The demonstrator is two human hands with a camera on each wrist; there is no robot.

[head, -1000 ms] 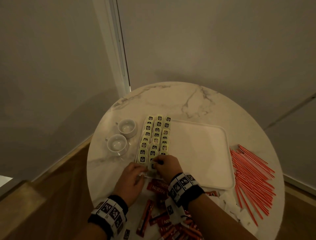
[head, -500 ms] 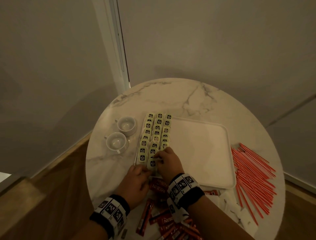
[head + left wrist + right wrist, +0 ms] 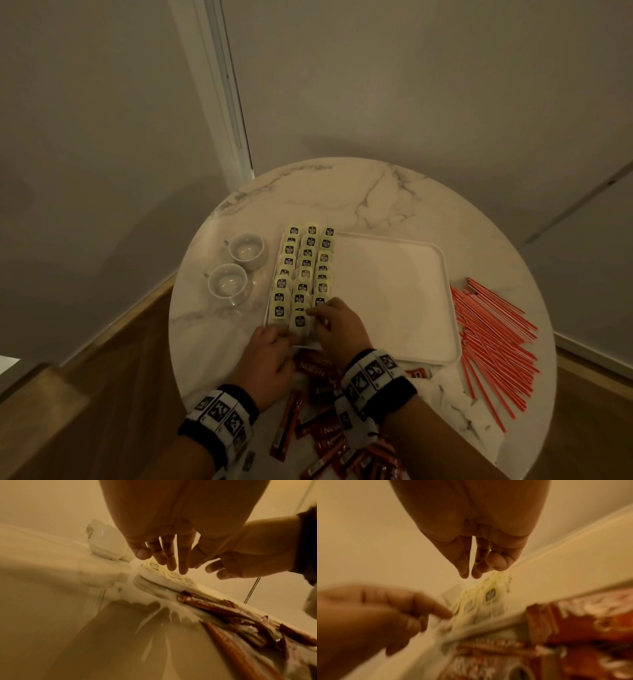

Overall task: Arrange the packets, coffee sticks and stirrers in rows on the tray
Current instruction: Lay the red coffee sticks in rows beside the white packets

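Note:
A white tray lies on the round marble table. Pale green packets with dark labels fill three columns along its left side. My left hand reaches the tray's near left corner, and its straight fingers touch the nearest packets. My right hand has its fingertips at the right edge of the nearest middle-column packet, with nothing seen between them. Red coffee sticks lie in a loose heap under my wrists. Red stirrers lie right of the tray.
Two white cups stand on the table left of the tray. Torn white wrappers lie near the stirrers. The tray's right two thirds hold nothing. A wall and a door frame stand behind the table.
The packet that my right hand held at the near end of the middle column now lies flat there. Both hands stay at the tray's near left corner.

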